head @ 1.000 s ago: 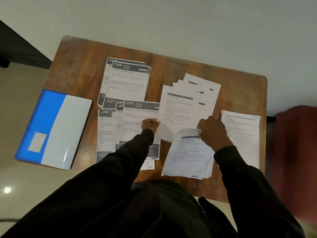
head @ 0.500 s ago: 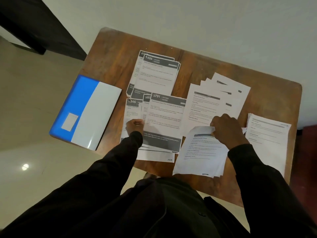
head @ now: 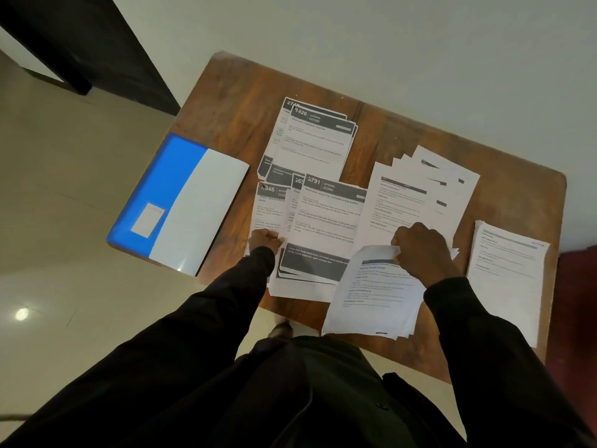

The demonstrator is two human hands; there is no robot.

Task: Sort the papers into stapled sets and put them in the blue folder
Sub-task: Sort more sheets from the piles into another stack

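Observation:
Printed papers lie in groups on a small wooden table (head: 239, 101). Dark-headed sheets form a back stack (head: 310, 140) and a front overlapping group (head: 326, 221). My left hand (head: 265, 240) pinches the leftmost sheet of that front group. A fanned pile of plain white sheets (head: 416, 195) lies to the right. My right hand (head: 420, 250) grips the top edge of a near white stack (head: 371, 299), curling its corner up. Another white stack (head: 507, 270) sits at the far right. The blue-and-white folder (head: 181, 202) lies shut at the table's left edge, overhanging it.
The table stands against a pale wall. A dark piece of furniture (head: 80, 43) stands at the upper left on the tiled floor. Something red (head: 578, 286) is beside the table's right edge. My dark-clothed body fills the bottom of the view.
My left hand moved left from the 3791 sheet to the leftmost dark-headed sheet. My right hand stayed on the near white stack. The view shifted, so everything appears further right.

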